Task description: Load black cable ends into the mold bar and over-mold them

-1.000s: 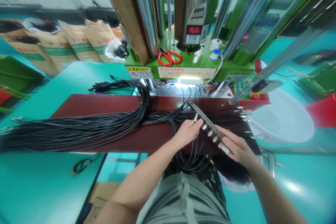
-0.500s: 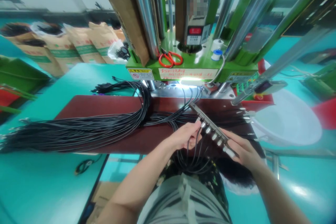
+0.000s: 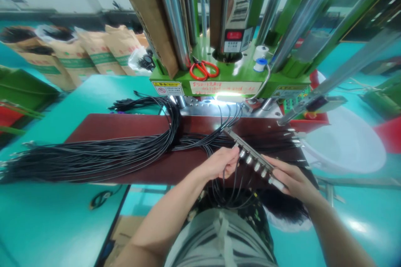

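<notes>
A long metal bar (image 3: 250, 150) with several silver connectors along its lower side slants above the dark red board (image 3: 103, 127). My right hand (image 3: 293, 179) is closed on its lower right end. Near its upper left part, my left hand (image 3: 223, 162) is pinched at a connector; its fingertips hide what exactly they hold. Thin black cables hang from the connectors and loop down by my lap. To the left, a thick bundle of black cables (image 3: 94, 156) lies across the board and curves back toward the machine.
A green machine (image 3: 232, 76) stands ahead, with red-handled scissors (image 3: 204, 69) and a blue-white spool (image 3: 260, 65) on it. A metal arm slants down at the right, before a white tub (image 3: 344, 142). Paper sacks (image 3: 78, 56) stand at the back left.
The metal bar has dipped slightly at its upper left end. My left hand has shifted a little with it, and my right hand keeps its hold.
</notes>
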Motion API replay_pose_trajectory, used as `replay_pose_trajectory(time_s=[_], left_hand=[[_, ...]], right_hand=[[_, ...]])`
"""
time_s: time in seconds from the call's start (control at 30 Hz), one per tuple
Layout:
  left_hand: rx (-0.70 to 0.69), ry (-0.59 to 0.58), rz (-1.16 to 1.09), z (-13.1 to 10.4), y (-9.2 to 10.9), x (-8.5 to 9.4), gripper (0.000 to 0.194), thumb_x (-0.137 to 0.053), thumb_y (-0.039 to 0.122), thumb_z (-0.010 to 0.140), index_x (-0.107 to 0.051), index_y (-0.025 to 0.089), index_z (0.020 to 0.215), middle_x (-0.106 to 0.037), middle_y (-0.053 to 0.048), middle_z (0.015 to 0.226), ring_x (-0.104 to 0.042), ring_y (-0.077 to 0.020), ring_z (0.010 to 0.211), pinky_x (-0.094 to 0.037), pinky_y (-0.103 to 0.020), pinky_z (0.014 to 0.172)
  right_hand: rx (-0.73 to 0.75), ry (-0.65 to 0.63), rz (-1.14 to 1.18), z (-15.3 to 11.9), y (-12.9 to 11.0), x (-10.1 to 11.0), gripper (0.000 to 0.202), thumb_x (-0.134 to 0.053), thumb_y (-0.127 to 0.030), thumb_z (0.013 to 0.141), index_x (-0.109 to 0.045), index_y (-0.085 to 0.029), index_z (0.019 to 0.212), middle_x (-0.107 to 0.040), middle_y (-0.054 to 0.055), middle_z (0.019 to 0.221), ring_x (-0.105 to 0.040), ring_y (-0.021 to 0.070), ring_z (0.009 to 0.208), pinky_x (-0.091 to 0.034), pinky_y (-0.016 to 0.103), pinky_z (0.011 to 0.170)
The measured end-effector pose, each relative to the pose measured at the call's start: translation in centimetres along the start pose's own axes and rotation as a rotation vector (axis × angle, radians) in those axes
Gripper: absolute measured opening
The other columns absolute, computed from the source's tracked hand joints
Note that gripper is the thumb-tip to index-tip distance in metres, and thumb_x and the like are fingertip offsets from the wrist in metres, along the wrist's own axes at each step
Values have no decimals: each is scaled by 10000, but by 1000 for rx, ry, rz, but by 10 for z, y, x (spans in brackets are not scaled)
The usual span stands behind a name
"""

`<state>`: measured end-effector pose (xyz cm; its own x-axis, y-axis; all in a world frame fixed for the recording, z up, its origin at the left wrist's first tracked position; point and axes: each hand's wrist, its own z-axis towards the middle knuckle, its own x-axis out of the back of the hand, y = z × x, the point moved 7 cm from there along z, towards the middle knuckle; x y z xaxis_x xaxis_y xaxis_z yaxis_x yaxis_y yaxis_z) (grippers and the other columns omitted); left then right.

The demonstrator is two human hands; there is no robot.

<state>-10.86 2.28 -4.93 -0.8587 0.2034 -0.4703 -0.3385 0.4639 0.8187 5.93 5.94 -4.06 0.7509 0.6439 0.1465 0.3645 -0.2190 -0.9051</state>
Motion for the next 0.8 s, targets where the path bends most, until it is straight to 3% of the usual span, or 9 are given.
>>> replay_pose_trajectory(time_s=[0.07, 0.13, 0.2, 0.3, 0.4, 0.5, 0.63, 0.7, 0.8], left_hand=[[-25, 13, 1, 0, 0, 1, 550, -443, 653, 742, -253, 187, 519, -265, 89, 396, -220, -12, 304, -132, -150, 301], [-24, 34, 20, -1, -2, 3, 560, -442, 660, 737, -255, 185, 508, -265, 88, 394, -218, -10, 298, -127, -152, 298], [-10, 53, 46, -1, -3, 4, 566, -436, 673, 729, -259, 184, 504, -267, 87, 395, -222, -8, 293, -127, -154, 297], [22, 42, 51, 1, -4, 3, 563, -444, 679, 718, -256, 188, 518, -273, 90, 406, -215, -5, 292, -122, -155, 298], [24, 62, 36, 6, -3, 3, 538, -451, 670, 720, -269, 190, 558, -282, 96, 432, -225, -6, 297, -140, -150, 301], [-73, 140, 69, 8, 5, 6, 466, -425, 641, 753, -385, 182, 681, -395, 77, 518, -312, -21, 317, -201, -152, 304], [-196, 190, 184, 1, 19, 7, 387, -493, 509, 777, -444, 196, 1001, -501, 42, 709, -434, -34, 395, -319, -166, 354], [-240, 191, 263, -4, 26, 6, 367, -515, 446, 778, -463, 190, 1037, -498, 43, 691, -452, -40, 423, -366, -175, 398], [-321, 204, 310, -12, 38, 8, 295, -513, 401, 780, -524, 166, 956, -523, 20, 695, -458, -47, 472, -370, -171, 418]], right_hand=[[56, 25, -55, -1, -9, 1, 505, -586, -462, 755, -587, -213, 1194, -654, 85, 1045, -613, 177, 657, -473, 233, 439], [128, 38, -108, -2, -17, 0, 468, -605, -443, 742, -618, -217, 1152, -636, 70, 1112, -618, 252, 895, -538, 307, 648], [177, 50, -152, -3, -22, 1, 450, -606, -429, 743, -627, -215, 1139, -625, 60, 1141, -568, 285, 1030, -511, 361, 799], [200, 60, -179, -3, -21, 0, 441, -582, -403, 763, -614, -210, 1158, -626, 54, 1140, -547, 286, 1065, -498, 365, 825], [137, 44, -137, -5, -15, -1, 445, -560, -390, 780, -587, -219, 1190, -671, 60, 974, -615, 236, 868, -524, 295, 631], [25, -11, -76, -9, -6, 4, 501, -564, -409, 785, -507, -236, 1251, -621, 22, 717, -509, 110, 490, -352, 199, 373], [-89, 2, -71, -7, 1, 36, 555, -595, -465, 756, -474, -210, 1233, -394, -78, 501, -249, 25, 351, -123, 162, 338], [-112, 16, -133, 1, -4, 55, 549, -615, -473, 734, -502, -194, 1194, -333, -96, 470, -232, 25, 346, -105, 169, 345], [-104, 11, -270, 21, -23, 74, 502, -636, -464, 707, -557, -196, 1124, -406, -74, 486, -280, 37, 348, -135, 182, 350]])
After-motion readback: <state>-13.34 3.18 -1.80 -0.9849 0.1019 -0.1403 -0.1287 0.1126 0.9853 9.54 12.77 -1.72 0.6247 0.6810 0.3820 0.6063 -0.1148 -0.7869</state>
